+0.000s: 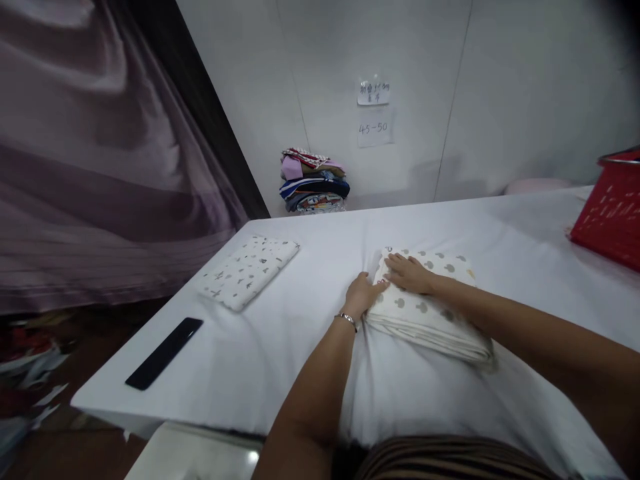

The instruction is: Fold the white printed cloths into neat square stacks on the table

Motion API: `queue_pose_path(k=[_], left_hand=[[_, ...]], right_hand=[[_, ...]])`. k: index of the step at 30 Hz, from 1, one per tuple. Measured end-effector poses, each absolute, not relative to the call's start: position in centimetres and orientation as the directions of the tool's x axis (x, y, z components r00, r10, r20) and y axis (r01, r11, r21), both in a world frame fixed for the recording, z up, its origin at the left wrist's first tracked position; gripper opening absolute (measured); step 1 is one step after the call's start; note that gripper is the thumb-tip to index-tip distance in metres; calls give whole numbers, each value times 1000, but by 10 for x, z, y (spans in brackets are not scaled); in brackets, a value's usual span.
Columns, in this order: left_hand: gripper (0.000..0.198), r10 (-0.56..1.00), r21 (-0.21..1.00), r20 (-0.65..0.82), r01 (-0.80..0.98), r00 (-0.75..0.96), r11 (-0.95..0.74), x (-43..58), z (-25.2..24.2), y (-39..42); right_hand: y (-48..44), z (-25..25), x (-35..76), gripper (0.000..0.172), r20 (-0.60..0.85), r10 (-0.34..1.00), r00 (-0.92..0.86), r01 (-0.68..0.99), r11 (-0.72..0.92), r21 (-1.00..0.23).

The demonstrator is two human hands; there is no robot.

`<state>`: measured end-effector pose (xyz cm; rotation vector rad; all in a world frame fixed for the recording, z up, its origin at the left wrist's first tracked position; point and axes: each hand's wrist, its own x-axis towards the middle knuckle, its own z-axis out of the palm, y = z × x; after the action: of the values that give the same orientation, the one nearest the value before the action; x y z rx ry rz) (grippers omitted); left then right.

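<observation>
A thick folded white cloth (pixel 425 308) with a grey-beige tree-like print lies on the white-covered table. My right hand (pixel 410 275) rests flat on its top near the far left corner, fingers stretched out. At the cloth's left edge is my left hand (pixel 363 297), wearing a silver bracelet on the wrist. Its thumb lies over the top edge, while the other fingers are partly hidden along the side. Layered folds show on the near side of the cloth. Farther left lies a second folded white cloth (pixel 253 270) with small dark prints, apart from both hands.
A black phone-like slab (pixel 165 353) lies near the table's left edge. Several folded fabrics are stacked (pixel 315 183) beyond the far edge, by the wall. A red basket (pixel 613 213) stands at the right. A pinkish curtain (pixel 100 153) hangs at the left.
</observation>
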<state>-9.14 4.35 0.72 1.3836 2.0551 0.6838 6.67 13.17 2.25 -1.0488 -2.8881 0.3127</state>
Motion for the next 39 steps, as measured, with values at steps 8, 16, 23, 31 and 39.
queue_pose_path(k=[8, 16, 23, 31, 39], left_hand=[[81, 947, 727, -154, 616, -282, 302, -94, 0, 43], [75, 949, 782, -97, 567, -299, 258, -96, 21, 32], [26, 953, 685, 268, 668, 139, -290, -95, 36, -7], [21, 901, 589, 303, 682, 310, -433, -100, 15, -21], [11, 869, 444, 331, 752, 368, -487, -101, 25, -25]], right_hand=[[37, 22, 128, 63, -91, 520, -849, 522, 801, -292], [-2, 25, 169, 36, 331, 464, -822, 449, 885, -126], [-4, 30, 170, 27, 353, 503, -789, 497, 860, -116], [2, 23, 167, 28, 297, 558, -775, 535, 829, -163], [-4, 21, 166, 34, 309, 577, -756, 561, 815, -146]])
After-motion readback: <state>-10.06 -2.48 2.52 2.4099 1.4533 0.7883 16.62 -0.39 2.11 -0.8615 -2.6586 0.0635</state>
